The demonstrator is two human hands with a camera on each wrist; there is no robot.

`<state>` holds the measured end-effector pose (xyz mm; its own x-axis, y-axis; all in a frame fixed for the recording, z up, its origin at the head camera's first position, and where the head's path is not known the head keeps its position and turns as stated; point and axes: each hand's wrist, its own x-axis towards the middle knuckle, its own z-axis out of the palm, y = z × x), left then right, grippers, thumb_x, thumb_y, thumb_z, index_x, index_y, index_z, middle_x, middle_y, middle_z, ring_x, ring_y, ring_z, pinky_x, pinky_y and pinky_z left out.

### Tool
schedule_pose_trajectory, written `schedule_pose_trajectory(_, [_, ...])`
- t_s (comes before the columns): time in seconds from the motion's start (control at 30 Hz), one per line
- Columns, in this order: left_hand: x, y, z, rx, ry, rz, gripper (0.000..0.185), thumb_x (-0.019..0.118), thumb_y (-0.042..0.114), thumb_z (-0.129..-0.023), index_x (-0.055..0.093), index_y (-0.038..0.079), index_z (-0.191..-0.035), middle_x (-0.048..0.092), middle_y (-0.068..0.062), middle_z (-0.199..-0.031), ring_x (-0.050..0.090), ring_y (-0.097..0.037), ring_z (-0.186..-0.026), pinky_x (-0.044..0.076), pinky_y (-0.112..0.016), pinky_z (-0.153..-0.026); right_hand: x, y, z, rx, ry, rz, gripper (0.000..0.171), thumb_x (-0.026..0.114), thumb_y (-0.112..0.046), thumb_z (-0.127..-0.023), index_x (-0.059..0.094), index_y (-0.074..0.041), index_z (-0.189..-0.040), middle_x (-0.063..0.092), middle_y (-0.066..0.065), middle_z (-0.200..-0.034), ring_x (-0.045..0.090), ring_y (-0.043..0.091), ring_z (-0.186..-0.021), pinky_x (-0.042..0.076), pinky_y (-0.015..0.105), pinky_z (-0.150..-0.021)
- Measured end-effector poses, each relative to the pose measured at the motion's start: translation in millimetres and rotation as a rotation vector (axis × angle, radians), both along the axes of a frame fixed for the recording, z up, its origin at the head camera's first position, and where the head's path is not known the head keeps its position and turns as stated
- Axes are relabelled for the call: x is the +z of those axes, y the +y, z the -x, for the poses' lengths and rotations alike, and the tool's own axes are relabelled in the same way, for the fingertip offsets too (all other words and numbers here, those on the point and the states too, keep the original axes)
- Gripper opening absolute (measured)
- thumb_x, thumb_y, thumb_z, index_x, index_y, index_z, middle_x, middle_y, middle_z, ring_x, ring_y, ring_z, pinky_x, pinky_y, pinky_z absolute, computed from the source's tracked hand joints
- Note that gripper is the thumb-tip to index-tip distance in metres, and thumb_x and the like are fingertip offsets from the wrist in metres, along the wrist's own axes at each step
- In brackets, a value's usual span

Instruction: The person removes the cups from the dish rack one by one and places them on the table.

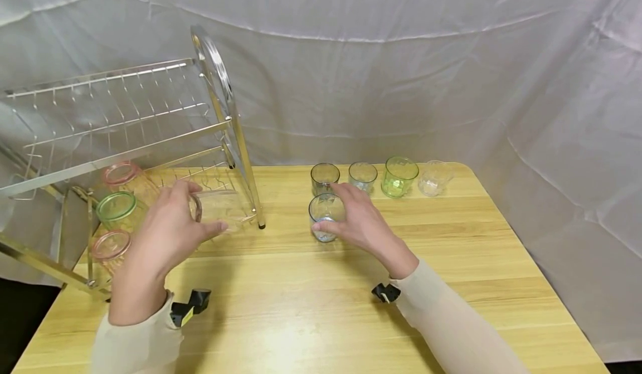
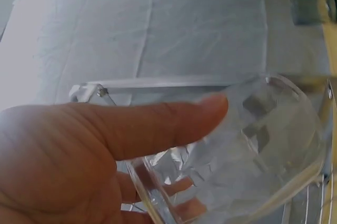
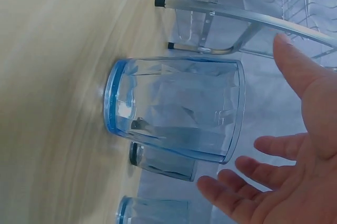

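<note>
My left hand [image 1: 168,226] grips a clear faceted glass [image 2: 253,145], thumb on the near side and fingertips seen through it on the far side. In the head view this glass lies on its side, in front of the lower rack. A pale blue glass [image 3: 176,108] stands upright on the table. Around its upper part is my right hand [image 1: 363,221], thumb and fingers spread; the right wrist view shows a gap between fingertips and rim.
A two-tier metal dish rack [image 1: 246,168] stands at the left. On its lower level are a green glass [image 1: 120,212] and two pinkish glasses. Behind the blue glass are a grey glass [image 1: 325,179], a small bluish glass [image 1: 363,176], a lime-green glass [image 1: 399,178] and a clear glass [image 1: 434,179].
</note>
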<state>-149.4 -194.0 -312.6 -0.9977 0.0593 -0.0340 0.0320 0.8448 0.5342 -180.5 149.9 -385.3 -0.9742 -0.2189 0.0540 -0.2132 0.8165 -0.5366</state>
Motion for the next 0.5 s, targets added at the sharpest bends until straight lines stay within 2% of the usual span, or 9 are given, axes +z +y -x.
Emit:
schedule_pose_trajectory(0.1, [-1.4, 6, -4.4, -0.045, -0.057, -0.058, 0.094, 0.083, 0.051, -0.088, 0.037, 0.003, -0.154, 0.041, -0.034, -0.145, 0.05, -0.051, -0.121, 0.046, -0.071, -0.094, -0.5, 3, -3.7, -0.01, 0.042, 0.038, 0.099, 0.083, -0.058, -0.085, 0.041, -0.011, -0.161, 0.04, 0.019, -0.166, 0.032, 0.045, -0.155, 0.03, 0.064, -0.125])
schedule_pose_trajectory(0.23, [-6.1, 14, -5.3, -0.115, -0.113, -0.17, 0.093, 0.085, 0.049, -0.086, 0.037, 0.008, -0.154, 0.038, -0.029, -0.149, 0.05, -0.045, -0.125, 0.047, -0.068, -0.099, -1.9, 8, -8.9, -0.02, 0.101, 0.103, 0.093, 0.083, -0.055, -0.087, 0.045, -0.01, -0.158, 0.043, 0.017, -0.164, 0.034, 0.042, -0.155, 0.031, 0.063, -0.125])
schedule_pose_trajectory(0.33, [-12.5, 20, -4.0, -0.173, -0.136, -0.268, 0.085, 0.087, 0.043, -0.086, 0.04, 0.01, -0.149, 0.043, -0.023, -0.148, 0.049, -0.041, -0.129, 0.048, -0.061, -0.101, -4.0, 11, -13.2, -0.021, 0.137, 0.173, 0.089, 0.084, -0.052, -0.088, 0.046, -0.011, -0.157, 0.043, 0.015, -0.164, 0.044, 0.039, -0.147, 0.043, 0.061, -0.118])
schedule_pose_trajectory(0.5, [-27.2, 29, -0.5, -0.269, -0.186, -0.454, 0.079, 0.089, 0.031, -0.086, 0.04, 0.011, -0.146, 0.046, -0.017, -0.145, 0.053, -0.037, -0.127, 0.052, -0.045, -0.097, -5.1, 14, -22.8, 0.005, 0.173, 0.297, 0.086, 0.086, -0.04, -0.089, 0.045, -0.011, -0.158, 0.042, 0.013, -0.164, 0.048, 0.035, -0.141, 0.054, 0.054, -0.108])
